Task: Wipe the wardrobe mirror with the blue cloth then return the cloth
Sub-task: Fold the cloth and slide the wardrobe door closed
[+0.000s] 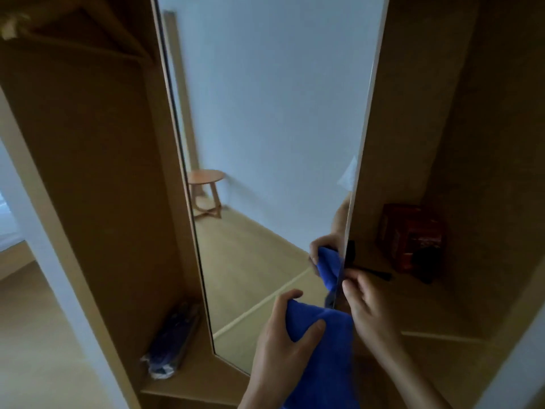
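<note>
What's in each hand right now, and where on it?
Left hand grips the blue cloth at its bunched upper end. Right hand touches the mirror edge; its grip cannot be told.

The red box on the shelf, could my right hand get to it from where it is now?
Probably yes. The right hand is at the mirror's right edge, on the same side as the red box. Only a small black object lies between them, low on the shelf.

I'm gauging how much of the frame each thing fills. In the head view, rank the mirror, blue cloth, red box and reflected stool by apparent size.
1. mirror
2. blue cloth
3. red box
4. stool, a distant reflection, so it looks small.
</note>
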Demonstrator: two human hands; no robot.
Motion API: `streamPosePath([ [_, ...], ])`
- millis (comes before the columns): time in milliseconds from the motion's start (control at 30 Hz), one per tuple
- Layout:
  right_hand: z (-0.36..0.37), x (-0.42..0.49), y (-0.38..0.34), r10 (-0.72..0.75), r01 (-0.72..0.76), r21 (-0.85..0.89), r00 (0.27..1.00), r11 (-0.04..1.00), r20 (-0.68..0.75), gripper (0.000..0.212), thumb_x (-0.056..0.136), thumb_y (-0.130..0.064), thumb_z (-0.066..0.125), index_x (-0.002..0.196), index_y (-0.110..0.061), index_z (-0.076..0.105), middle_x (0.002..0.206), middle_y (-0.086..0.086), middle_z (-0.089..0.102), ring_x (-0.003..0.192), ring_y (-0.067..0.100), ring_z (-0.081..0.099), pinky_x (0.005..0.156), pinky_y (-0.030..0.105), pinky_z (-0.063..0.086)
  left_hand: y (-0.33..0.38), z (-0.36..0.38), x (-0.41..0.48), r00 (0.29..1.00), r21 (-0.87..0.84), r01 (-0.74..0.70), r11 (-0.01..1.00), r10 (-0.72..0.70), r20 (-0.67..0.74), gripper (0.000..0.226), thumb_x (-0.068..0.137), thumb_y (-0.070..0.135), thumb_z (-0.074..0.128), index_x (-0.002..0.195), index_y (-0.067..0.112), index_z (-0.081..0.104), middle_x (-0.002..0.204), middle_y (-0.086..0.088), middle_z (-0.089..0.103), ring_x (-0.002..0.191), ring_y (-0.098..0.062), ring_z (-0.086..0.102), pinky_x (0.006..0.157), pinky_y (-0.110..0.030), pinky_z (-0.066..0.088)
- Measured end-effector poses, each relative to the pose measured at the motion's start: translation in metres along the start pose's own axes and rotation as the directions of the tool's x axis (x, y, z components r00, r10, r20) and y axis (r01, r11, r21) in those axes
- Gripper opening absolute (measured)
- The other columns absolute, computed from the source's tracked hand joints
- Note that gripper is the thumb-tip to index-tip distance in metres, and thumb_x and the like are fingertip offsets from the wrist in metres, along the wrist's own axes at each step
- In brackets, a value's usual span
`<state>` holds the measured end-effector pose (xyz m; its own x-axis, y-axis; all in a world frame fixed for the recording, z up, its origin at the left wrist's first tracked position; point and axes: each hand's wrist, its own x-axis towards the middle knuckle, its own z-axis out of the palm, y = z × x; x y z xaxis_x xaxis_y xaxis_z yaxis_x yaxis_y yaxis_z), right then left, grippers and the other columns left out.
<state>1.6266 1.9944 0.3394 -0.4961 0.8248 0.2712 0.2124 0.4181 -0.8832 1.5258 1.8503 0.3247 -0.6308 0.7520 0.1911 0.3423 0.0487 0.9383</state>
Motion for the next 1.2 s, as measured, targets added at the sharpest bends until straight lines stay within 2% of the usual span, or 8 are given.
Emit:
streamPosePath([
  [67, 0.006, -0.006, -0.003, 0.003, -0.004, -0.028, 1.000, 1.000, -0.026, 0.025, 0.104, -0.023, 0.048, 0.097, -0.047, 0.054, 0.095, -0.023, 0.060, 0.087, -0.020, 0.054, 0.072, 0.005, 0.040, -0.003, -0.001, -0.003, 1.000, 0.022, 0.021, 1.000, -0.021, -0.009, 0.046, 0.085, 0.053, 0.072, 0.119, 0.060, 0.043, 0.105, 0.027, 0.063, 0.095, 0.006, 0.063, 0.086, -0.028, 0.056],
  [200, 0.017, -0.020, -0.005, -0.011, 0.011, -0.018, 1.000, 1.000, -0.021, 0.020, 0.104, -0.028, 0.044, 0.112, -0.037, 0.060, 0.102, -0.016, 0.066, 0.096, -0.003, 0.061, 0.081, 0.021, 0.046, -0.004, -0.005, -0.008, 0.998, 0.035, 0.065, 0.997, -0.064, -0.021, 0.043, 0.085, 0.058, 0.071, 0.118, 0.056, 0.043, 0.107, 0.025, 0.062, 0.091, 0.012, 0.061, 0.072, -0.011, 0.049],
  [367, 0.025, -0.032, -0.015, 0.023, -0.023, 0.009, 0.999, 1.000, -0.030, 0.019, 0.102, -0.036, 0.044, 0.093, -0.050, 0.052, 0.087, -0.027, 0.060, 0.086, -0.020, 0.056, 0.067, 0.003, 0.041, -0.006, -0.012, -0.011, 0.998, 0.069, 0.043, 0.997, -0.040, -0.039, 0.041, 0.084, 0.056, 0.074, 0.114, 0.050, 0.047, 0.106, 0.028, 0.061, 0.097, 0.019, 0.054, 0.075, -0.004, 0.042],
  [533, 0.029, -0.037, -0.026, 0.037, -0.037, 0.002, 0.999, 0.999, -0.023, 0.020, 0.103, -0.037, 0.043, 0.090, -0.049, 0.052, 0.088, -0.027, 0.059, 0.084, -0.015, 0.056, 0.067, 0.006, 0.039, -0.004, -0.014, -0.013, 0.998, 0.111, 0.021, 0.994, -0.014, -0.063, 0.041, 0.081, 0.060, 0.074, 0.111, 0.048, 0.049, 0.100, 0.028, 0.062, 0.097, 0.022, 0.052, 0.074, -0.003, 0.040],
  [700, 0.034, -0.046, -0.032, 0.029, -0.029, 0.002, 0.999, 1.000, -0.039, 0.019, 0.103, -0.030, 0.046, 0.094, -0.045, 0.054, 0.087, -0.024, 0.061, 0.083, -0.024, 0.055, 0.068, 0.000, 0.040, -0.003, -0.022, -0.011, 0.999, 0.149, 0.007, 0.989, -0.002, -0.033, 0.042, 0.082, 0.065, 0.070, 0.112, 0.052, 0.044, 0.106, 0.029, 0.060, 0.094, 0.013, 0.058, 0.077, -0.009, 0.045],
  [933, 0.051, -0.061, -0.040, 0.067, -0.069, -0.025, 0.993, 0.997, -0.095, 0.016, 0.103, -0.034, 0.046, 0.098, -0.048, 0.055, 0.090, -0.026, 0.062, 0.086, -0.024, 0.055, 0.069, 0.000, 0.041, -0.005, -0.043, -0.009, 0.995, 0.181, -0.098, 0.979, 0.093, 0.036, 0.042, 0.075, 0.076, 0.058, 0.108, 0.052, 0.045, 0.106, 0.024, 0.062, 0.098, 0.001, 0.063, 0.089, -0.031, 0.057],
  [1100, 0.064, -0.068, -0.043, 0.073, -0.081, -0.059, 0.990, 0.995, -0.119, 0.016, 0.102, -0.037, 0.047, 0.094, -0.047, 0.057, 0.084, -0.028, 0.067, 0.085, -0.018, 0.060, 0.068, 0.007, 0.045, -0.007, -0.060, -0.010, 0.991, 0.195, -0.122, 0.973, 0.110, 0.074, 0.035, 0.084, 0.066, 0.064, 0.107, 0.047, 0.047, 0.105, 0.022, 0.061, 0.094, -0.001, 0.063, 0.085, -0.029, 0.058],
  [1200, 0.074, -0.074, -0.047, 0.077, -0.084, -0.048, 0.989, 0.995, -0.127, 0.014, 0.101, -0.039, 0.046, 0.100, -0.044, 0.059, 0.089, -0.025, 0.068, 0.088, -0.015, 0.060, 0.070, 0.008, 0.046, -0.008, -0.071, -0.011, 0.990, 0.207, -0.131, 0.970, 0.115, 0.085, 0.031, 0.086, 0.064, 0.065, 0.105, 0.047, 0.047, 0.102, 0.022, 0.061, 0.089, 0.001, 0.063, 0.076, -0.019, 0.056],
])
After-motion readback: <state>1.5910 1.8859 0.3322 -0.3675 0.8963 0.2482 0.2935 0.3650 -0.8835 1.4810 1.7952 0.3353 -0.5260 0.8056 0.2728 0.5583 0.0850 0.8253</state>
